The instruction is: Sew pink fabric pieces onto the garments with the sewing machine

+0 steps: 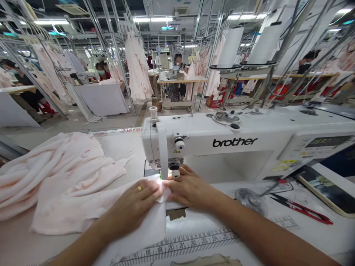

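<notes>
A white sewing machine (194, 133) marked "brother" stands before me, its lamp bright at the needle area. Pale pink fabric (83, 188) with faint darker spots runs from a heap on the left to the presser foot. My left hand (138, 201), with a yellow ring, is closed on this fabric just left of the needle; its thumb is hidden. On the other side, my right hand (191, 188) has its fingertips together on the fabric edge, some behind the machine's head. A white strip (162, 151) hangs down the front of the head to the needle area.
Red-handled thread snips (302, 208), a phone (327, 188) and a clear round object (251, 199) lie at the right. A printed ruler (188, 242) crosses the table front. Thread cones (230, 48) stand above. Beyond are hanging garments (137, 66) and co-workers at other machines.
</notes>
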Tool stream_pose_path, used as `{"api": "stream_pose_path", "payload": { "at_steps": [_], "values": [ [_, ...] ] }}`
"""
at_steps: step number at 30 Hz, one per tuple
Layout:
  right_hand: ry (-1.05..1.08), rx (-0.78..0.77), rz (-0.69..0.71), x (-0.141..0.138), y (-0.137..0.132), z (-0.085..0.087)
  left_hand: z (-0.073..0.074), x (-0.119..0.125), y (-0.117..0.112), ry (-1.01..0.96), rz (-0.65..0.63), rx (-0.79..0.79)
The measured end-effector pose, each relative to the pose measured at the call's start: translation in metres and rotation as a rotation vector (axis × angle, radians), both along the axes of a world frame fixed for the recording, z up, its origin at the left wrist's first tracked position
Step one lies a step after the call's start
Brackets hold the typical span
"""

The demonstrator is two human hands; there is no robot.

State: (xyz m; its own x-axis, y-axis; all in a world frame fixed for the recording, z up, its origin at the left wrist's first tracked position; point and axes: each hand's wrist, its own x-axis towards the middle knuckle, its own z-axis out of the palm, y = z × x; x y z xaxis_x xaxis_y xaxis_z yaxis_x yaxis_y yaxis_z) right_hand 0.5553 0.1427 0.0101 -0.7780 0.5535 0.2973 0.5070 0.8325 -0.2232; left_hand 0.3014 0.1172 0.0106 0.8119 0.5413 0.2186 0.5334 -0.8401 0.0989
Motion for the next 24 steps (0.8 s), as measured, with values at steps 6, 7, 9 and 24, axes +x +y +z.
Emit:
{"api": "stream_pose_path", "payload": {
  "at_steps": [6,7,9,24],
  "values": [
    [-0.042,0.057,0.028,0.001,0.001,0.002,-0.012,-0.005,0.007,-0.007,-0.012,0.045],
    [-0.047,0.056,-0.003,0.001,0.001,0.001,-0.015,-0.006,0.010,-0.014,0.008,0.039],
    [-0.041,0.053,-0.044,0.002,0.003,0.000,-0.020,-0.007,0.016,-0.019,0.049,0.033],
    [-0.062,0.040,-0.030,0.000,-0.001,0.000,-0.029,-0.008,0.016,-0.106,0.057,-0.013]
  ]
}}
